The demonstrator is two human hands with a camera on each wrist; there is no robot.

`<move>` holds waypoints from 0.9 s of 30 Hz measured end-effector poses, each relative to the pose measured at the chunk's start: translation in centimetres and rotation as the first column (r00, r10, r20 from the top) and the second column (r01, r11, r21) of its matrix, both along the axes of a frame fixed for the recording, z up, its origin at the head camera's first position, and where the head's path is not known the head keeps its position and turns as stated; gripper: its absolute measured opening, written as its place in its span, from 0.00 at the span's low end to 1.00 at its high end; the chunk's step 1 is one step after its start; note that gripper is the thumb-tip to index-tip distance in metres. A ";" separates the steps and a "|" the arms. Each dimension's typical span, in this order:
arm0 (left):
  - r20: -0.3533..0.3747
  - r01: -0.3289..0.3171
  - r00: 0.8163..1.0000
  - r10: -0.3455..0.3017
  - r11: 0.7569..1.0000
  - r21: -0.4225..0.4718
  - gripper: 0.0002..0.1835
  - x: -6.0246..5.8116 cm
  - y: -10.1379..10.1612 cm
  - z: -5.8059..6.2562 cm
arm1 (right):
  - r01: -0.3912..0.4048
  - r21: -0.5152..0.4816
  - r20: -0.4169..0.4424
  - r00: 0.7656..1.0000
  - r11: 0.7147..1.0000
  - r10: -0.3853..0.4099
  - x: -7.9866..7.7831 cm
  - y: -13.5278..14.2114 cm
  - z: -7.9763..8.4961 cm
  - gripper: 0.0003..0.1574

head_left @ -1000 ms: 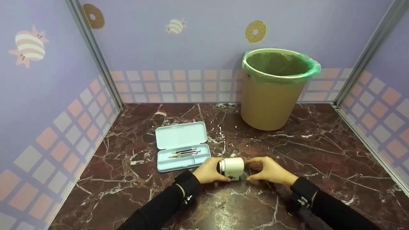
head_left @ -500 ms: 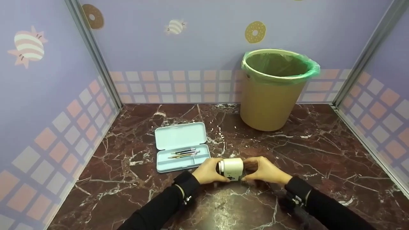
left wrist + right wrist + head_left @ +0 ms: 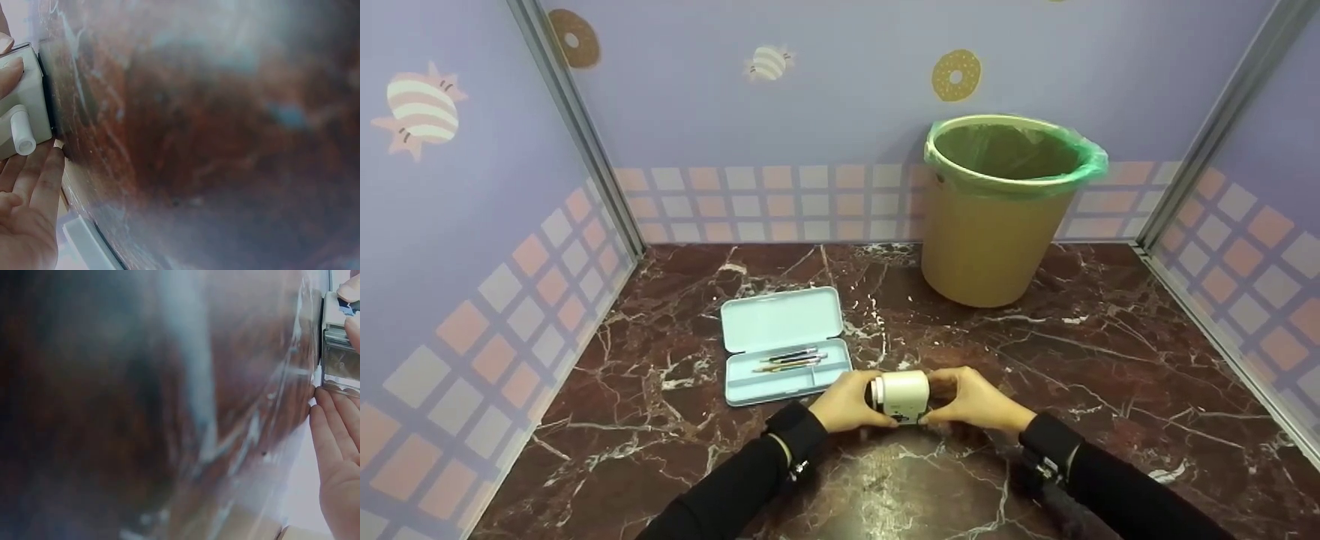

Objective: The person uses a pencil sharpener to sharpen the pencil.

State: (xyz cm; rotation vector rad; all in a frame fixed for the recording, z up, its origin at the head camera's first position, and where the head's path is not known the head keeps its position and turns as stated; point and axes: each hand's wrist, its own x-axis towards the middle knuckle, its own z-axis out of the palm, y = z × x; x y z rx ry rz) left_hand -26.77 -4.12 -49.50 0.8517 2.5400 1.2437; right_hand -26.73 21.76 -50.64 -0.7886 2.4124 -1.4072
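A cream pencil sharpener (image 3: 906,391) with a hand crank stands on the table, between both hands. My left hand (image 3: 842,405) grips its left end, with the thumb on the near side and fingers on the far side. Beside that palm in the left wrist view, the white crank knob (image 3: 22,135) sticks out. My right hand (image 3: 981,401) holds the sharpener's right end between thumb and fingers. At that end, the right wrist view shows a clear see-through drawer (image 3: 342,363), partly cut off by the frame edge.
Left of the sharpener, behind the left hand, a light blue pencil case (image 3: 784,319) lies open. Several pencils (image 3: 791,360) rest in it. A tan bin (image 3: 994,240) with a green liner (image 3: 1091,159) stands at the back right. Patterned panels wall in the marble-look table (image 3: 675,465).
My right hand has come left and its thumb and fingers have met the right end of the sharpener. My left hand keeps its hold, and the sharpener stays in place.
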 end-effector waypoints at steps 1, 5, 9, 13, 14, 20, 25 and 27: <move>-0.004 0.001 1.000 -0.001 1.000 0.000 0.29 0.0 0.0 0.0 | 0.000 -0.004 0.002 1.000 1.000 0.000 0.0 -0.1 0.0 0.34; -0.018 -0.003 1.000 0.003 1.000 0.002 0.28 0.1 -0.1 -0.1 | -0.010 -0.021 0.013 1.000 1.000 0.010 0.0 -0.4 0.0 0.33; -0.019 -0.012 1.000 0.012 1.000 0.000 0.28 0.2 -0.1 -0.1 | -0.007 -0.011 0.003 1.000 1.000 0.007 0.1 -0.7 0.1 0.33; -0.009 -0.012 1.000 0.012 1.000 0.003 0.28 0.3 0.0 0.0 | 0.011 0.015 -0.007 1.000 1.000 -0.011 0.2 -0.8 0.2 0.35; -0.006 -0.011 1.000 0.011 1.000 0.004 0.28 0.3 0.0 0.0 | 0.015 0.023 -0.008 1.000 1.000 -0.014 0.2 -0.8 0.2 0.35; -0.006 -0.013 1.000 0.013 1.000 -0.001 0.29 0.2 0.1 0.0 | 0.013 0.048 -0.043 0.999 0.999 -0.011 0.2 -0.8 0.3 0.36; -0.017 -0.006 1.000 0.005 1.000 -0.015 0.29 0.0 0.1 0.1 | 0.004 0.061 -0.073 0.997 0.998 0.001 0.3 -1.0 0.5 0.36; -0.015 -0.002 1.000 0.001 1.000 -0.021 0.29 0.1 0.1 0.2 | 0.010 0.065 -0.080 0.997 0.998 -0.005 0.4 -1.1 0.6 0.36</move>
